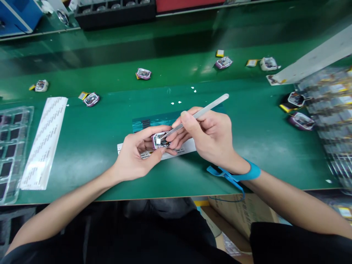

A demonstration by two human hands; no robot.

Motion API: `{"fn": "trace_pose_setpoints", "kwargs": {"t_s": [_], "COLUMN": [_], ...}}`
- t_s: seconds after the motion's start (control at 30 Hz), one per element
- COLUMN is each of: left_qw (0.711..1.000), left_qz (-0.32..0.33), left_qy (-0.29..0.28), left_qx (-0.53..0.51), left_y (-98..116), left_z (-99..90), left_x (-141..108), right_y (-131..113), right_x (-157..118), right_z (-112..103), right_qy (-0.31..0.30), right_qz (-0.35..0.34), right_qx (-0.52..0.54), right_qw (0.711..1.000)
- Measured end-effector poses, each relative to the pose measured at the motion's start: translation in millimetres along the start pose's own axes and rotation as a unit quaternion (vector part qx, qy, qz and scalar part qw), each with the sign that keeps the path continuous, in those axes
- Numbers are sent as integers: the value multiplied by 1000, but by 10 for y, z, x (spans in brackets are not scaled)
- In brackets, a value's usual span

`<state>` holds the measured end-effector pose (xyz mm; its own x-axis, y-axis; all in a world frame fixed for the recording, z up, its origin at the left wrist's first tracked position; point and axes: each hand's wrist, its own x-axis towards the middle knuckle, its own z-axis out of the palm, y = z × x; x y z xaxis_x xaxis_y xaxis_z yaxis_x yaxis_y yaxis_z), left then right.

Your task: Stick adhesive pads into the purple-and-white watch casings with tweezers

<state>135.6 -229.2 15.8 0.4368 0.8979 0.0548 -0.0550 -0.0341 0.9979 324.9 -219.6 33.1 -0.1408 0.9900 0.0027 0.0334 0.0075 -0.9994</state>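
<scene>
Between the thumb and fingers of my left hand [141, 154] is a small opened electronic device [161, 140] with a purple-edged white case and its circuitry facing up. My right hand [207, 134] grips silver tweezers [210, 106] like a pen, their tip down at the white part inside the case. Some right fingertips also rest at the device's right side and hide part of it. Beneath the hands lie a white printed strip [188, 146] and a teal patterned mat [139, 124]. A blue wrist strap [251, 172] circles my right wrist.
Several similar opened devices, one of them purple [91, 99], are spread along the green table [104, 135]. A printed label sheet [45, 143] and a clear compartment tray [16, 150] lie left. Stacked clear trays [330, 121] stand right, near a slanted white post [313, 55].
</scene>
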Motion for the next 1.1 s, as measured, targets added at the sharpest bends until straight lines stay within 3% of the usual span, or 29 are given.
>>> {"fn": "trace_pose_setpoints", "kwargs": {"t_s": [0.87, 0.97, 1.1], "left_qw": [1000, 1000, 996], "left_qz": [-14, -12, 9], "left_qy": [3, 17, 59], "left_qx": [-8, 20, 72], "left_y": [-43, -34, -2], "left_z": [-7, -7, -81], "left_x": [-24, -22, 22], "right_y": [79, 123, 180], "right_x": [-72, -102, -53], "right_z": [55, 48, -68], "right_qy": [21, 10, 40], "right_qz": [-27, -74, -230], "right_qx": [-16, -48, -96], "right_qw": [999, 996, 968]}}
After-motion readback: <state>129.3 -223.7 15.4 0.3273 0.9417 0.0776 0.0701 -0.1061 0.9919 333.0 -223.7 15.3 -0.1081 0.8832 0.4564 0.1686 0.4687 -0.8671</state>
